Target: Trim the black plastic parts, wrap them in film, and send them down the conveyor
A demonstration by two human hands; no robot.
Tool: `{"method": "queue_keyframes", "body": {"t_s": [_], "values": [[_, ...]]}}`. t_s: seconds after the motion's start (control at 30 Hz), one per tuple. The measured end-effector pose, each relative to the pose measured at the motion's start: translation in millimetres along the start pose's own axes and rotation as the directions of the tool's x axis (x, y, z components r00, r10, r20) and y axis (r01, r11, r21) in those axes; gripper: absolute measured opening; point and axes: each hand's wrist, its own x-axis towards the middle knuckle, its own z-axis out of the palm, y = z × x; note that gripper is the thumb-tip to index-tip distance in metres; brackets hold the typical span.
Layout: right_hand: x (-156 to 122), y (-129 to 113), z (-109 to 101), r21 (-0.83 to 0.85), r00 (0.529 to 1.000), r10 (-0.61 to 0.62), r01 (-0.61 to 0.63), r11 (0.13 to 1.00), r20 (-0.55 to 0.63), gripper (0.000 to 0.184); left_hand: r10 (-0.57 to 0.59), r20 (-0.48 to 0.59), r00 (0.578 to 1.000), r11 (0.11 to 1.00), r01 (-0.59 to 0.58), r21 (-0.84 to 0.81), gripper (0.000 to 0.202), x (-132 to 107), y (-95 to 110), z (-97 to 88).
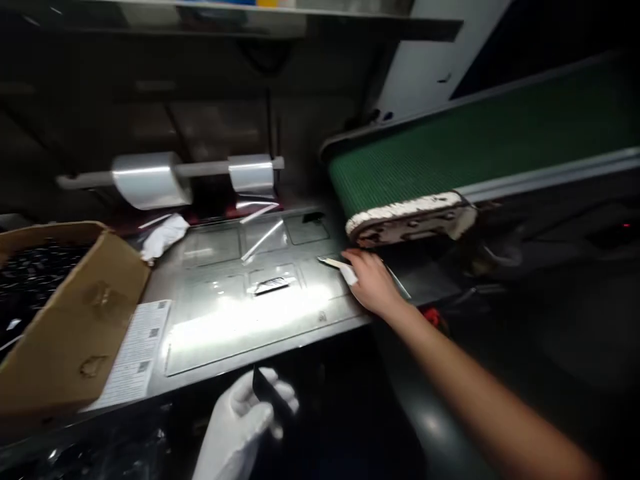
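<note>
My left hand (247,417), in a white glove, is below the near edge of the metal worktable (240,320) and closed around a small flat black piece (267,390). My right hand (371,280), bare, reaches to the table's right end under the end of the green conveyor belt (450,157). Its fingers pinch a thin pale blade-like tool (337,265) that lies pointing left on the table. A small dark and shiny part (271,285) lies on the table's middle, apart from both hands.
An open cardboard box (65,320) with dark parts stands at the left, a printed label sheet (135,350) beside it. Two rolls of clear film (150,179) hang on a rod at the back. A crumpled white cloth (164,237) lies near them.
</note>
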Motion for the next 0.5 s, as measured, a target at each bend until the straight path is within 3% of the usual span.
{"method": "queue_keyframes", "body": {"t_s": [0.1, 0.2, 0.3, 0.4, 0.5], "values": [[15, 11, -4, -0.016, 0.991, 0.032, -0.031, 0.999, 0.132, 0.043, 0.055, 0.141, 0.989, 0.998, -0.056, 0.003, 0.045, 3, 7, 28.9], [15, 9, -13, 0.015, 0.98, 0.023, -0.026, 1.0, 0.199, 0.032, 0.167, 0.235, 0.957, 0.986, -0.161, -0.047, 0.036, 4, 9, 45.5], [-4, 0, -30, 0.237, 0.977, -0.054, 0.003, 0.971, 0.208, 0.033, 0.204, 0.245, 0.948, 0.978, -0.189, -0.084, 0.04, 3, 9, 50.2], [-33, -20, -55, 0.623, 0.929, -0.275, 0.065, 0.779, 0.246, 0.042, 0.228, 0.236, 0.945, 0.972, -0.205, -0.115, 0.042, 1, 7, 48.8], [-53, -49, -73, 0.82, 0.812, -0.502, 0.05, 0.57, 0.299, 0.035, 0.245, 0.273, 0.93, 0.968, -0.218, -0.126, 0.042, -3, 6, 44.8]]}}
